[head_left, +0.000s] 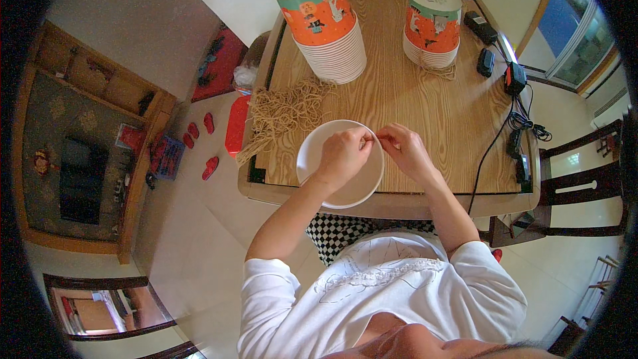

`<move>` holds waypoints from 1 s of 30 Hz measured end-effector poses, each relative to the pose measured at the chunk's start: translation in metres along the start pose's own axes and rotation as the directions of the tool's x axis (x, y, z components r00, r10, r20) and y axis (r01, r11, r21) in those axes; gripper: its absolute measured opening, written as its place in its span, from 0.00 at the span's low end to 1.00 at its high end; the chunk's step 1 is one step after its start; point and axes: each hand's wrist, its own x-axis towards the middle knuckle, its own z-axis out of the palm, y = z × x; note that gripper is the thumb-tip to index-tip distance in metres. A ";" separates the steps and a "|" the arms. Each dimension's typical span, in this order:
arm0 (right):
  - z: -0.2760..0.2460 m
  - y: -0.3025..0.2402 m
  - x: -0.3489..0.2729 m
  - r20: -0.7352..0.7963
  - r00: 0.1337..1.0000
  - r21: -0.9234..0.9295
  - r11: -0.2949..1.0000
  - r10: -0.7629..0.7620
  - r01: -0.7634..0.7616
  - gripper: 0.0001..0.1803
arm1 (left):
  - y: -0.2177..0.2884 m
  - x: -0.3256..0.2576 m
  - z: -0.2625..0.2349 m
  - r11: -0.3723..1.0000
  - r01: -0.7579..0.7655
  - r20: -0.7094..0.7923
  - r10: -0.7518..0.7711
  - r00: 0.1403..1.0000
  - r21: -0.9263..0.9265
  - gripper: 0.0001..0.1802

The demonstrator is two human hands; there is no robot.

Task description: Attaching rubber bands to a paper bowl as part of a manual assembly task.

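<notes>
A white, round paper tub (309, 153) stands at the table's near edge in front of me, its wide opening facing up. My left hand (345, 153) reaches over that opening, fingers pinched together near the right rim. Just outside the same rim, my right hand (404, 149) is closed too, its fingertips almost meeting those of the left. What the fingertips hold is too small to make out. A loose tangle of brown twine (286, 110) lies to the left, close behind the tub.
Farther back stand a tall stack of orange and green paper tubs (325, 26) and a shorter stack (433, 26) with twine at its base. Black adapters and cables (515, 80) run along the right of the wooden table (379, 93). A dark chair (571, 179) stands at right.
</notes>
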 end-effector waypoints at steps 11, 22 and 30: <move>0.003 -0.002 0.004 0.039 0.992 0.051 0.992 0.116 -0.118 0.05 | 0.002 0.001 0.001 0.999 0.038 -0.009 -0.038 0.999 -0.028 0.05; 0.004 0.010 0.005 0.044 0.999 0.048 0.998 0.030 -0.032 0.08 | 0.008 0.000 -0.002 0.999 0.032 -0.036 -0.032 0.999 -0.018 0.05; 0.008 -0.001 0.009 0.040 0.996 0.231 0.969 0.084 -0.091 0.05 | -0.004 0.001 0.000 1.000 0.001 -0.091 -0.002 0.996 -0.015 0.05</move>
